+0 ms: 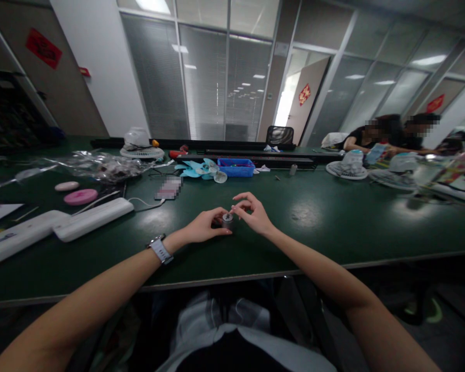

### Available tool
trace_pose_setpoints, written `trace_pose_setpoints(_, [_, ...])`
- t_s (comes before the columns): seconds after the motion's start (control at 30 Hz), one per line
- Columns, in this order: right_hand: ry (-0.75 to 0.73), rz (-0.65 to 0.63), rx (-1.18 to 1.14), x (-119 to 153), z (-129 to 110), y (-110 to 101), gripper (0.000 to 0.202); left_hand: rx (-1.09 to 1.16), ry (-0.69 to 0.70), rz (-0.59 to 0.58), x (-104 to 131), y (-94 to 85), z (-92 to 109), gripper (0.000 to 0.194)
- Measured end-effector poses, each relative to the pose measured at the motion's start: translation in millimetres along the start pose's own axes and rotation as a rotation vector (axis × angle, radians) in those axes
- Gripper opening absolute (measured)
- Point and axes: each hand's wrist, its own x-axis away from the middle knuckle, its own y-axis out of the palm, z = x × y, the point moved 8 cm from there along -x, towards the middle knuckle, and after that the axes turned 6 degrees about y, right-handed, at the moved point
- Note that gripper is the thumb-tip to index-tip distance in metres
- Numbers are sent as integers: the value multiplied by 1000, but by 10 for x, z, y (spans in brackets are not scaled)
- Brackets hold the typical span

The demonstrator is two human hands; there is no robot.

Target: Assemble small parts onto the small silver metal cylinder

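On the green table stands a small grey metal cylinder with a pale ring and a dark centre on its top face. My left hand is wrapped around its left side, thumb in front and fingers behind. Just to the right, my right hand is raised with its thumb and fingertips drawn together at the cylinder's upper edge. Anything between those fingertips is too small to make out. Farther back on the table, a similar small metal cylinder stands by itself.
A blue basket and light-blue fan blades lie beyond my hands. To the left are a phone on a cable, a white power strip, a pink disc and crumpled plastic bags. People sit behind fan parts at right.
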Motion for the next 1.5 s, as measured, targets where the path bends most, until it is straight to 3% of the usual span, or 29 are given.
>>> trace_pose_setpoints(0.17, [-8,-105,37,16,6,110,38,-20,2,-3,-2,-10,3,42])
trace_pose_setpoints(0.3, [-22,-92,40,21,-17,135,38,-25,7,1,-4,-16,7,40])
trace_pose_setpoints(0.4, [-43,-48,40,-13,-47,61,36,-20,-4,8,-2,-14,-6,42])
trace_pose_setpoints(0.53, [-42,16,57,-92,-16,-189,36,13,-7,8,3,-2,0,43])
trace_pose_setpoints(0.77, [117,-433,150,-69,380,-191,45,30,-7,14,8,-6,25,43])
trace_pose_setpoints(0.93, [246,-564,127,-36,561,-136,55,4,-3,9,11,-10,35,42])
trace_pose_setpoints(1.23, [251,-459,124,-78,607,-133,47,-23,-5,1,13,-12,37,43])
trace_pose_setpoints(1.43, [132,-141,-116,-156,377,-190,38,-15,-1,-4,14,-13,55,42])
trace_pose_setpoints(1.5, [83,-116,-151,-134,247,-116,37,-27,0,-6,14,-9,40,43])
